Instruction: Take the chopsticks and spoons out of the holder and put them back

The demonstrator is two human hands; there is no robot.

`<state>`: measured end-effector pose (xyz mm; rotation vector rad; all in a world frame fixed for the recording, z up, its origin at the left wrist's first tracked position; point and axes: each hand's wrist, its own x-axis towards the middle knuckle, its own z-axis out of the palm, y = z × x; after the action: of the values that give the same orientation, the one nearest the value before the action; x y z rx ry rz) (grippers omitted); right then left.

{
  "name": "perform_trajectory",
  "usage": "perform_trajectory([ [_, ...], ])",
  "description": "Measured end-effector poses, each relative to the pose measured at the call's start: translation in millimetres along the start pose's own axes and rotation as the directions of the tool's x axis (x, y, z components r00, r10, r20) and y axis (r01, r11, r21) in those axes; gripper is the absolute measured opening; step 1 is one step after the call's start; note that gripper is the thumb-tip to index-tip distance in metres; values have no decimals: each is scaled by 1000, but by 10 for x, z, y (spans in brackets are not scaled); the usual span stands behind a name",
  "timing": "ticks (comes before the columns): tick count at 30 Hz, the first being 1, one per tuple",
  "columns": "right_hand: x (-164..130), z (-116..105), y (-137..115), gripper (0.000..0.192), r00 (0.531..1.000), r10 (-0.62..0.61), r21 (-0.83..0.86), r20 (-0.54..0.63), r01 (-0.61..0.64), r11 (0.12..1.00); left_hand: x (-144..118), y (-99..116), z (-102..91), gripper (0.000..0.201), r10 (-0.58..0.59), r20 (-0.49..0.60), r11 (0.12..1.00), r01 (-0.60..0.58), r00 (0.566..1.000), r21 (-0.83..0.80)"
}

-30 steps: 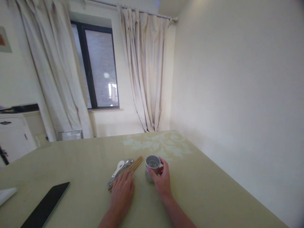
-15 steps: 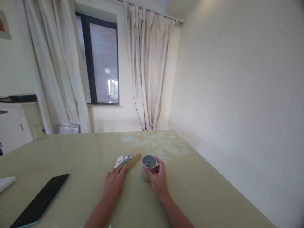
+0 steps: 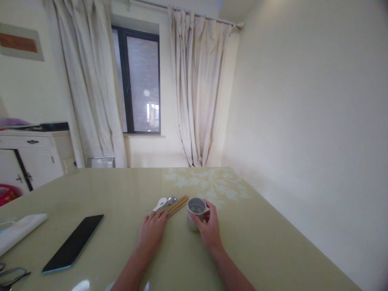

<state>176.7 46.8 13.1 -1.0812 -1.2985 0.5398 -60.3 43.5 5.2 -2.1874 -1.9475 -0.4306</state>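
Observation:
My left hand (image 3: 153, 230) lies on the tabletop with its fingers curled over the near ends of a bundle of utensils. From under the fingers stick out several wooden chopsticks (image 3: 178, 205), metal spoons (image 3: 172, 199) and a white spoon (image 3: 160, 203); their lower ends are hidden. Just to the right stands a grey utensil cup (image 3: 192, 222), upright, with small holes in its bottom and nothing inside. My right hand (image 3: 210, 228) is closed around its right side, thumb at the front, with a dark red patch showing between the fingers.
On the pale green table (image 3: 257, 242) to the left lie a black tablet (image 3: 74, 244), a white object (image 3: 26, 230) and scissors (image 3: 13, 277). A white rounded thing (image 3: 81, 285) shows at the bottom edge. The wall (image 3: 303, 121) runs along the right side.
My view has swung left, so everything sits further right and the scissors and more of the cabinet show. Both hands, the utensils and the cup keep nearly the same places on the table.

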Motion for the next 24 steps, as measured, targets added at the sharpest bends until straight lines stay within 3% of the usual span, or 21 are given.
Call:
perform_trajectory([
  [8, -20, -19, -48, 62, 989, -79, 30, 122, 75, 997, 5, -93, 40, 46, -2, -7, 1000, 2, 1000, -2],
  [18, -37, -19, -86, 61, 981, -70, 74, 182, 57, 996, -4, -43, -115, 42, 18, 74, 996, -11, 997, -93],
  [24, -30, -39, -100, 61, 978, -94, 59, 186, 84, 995, 3, -34, -94, 33, 29, 41, 989, -22, 999, -147],
])
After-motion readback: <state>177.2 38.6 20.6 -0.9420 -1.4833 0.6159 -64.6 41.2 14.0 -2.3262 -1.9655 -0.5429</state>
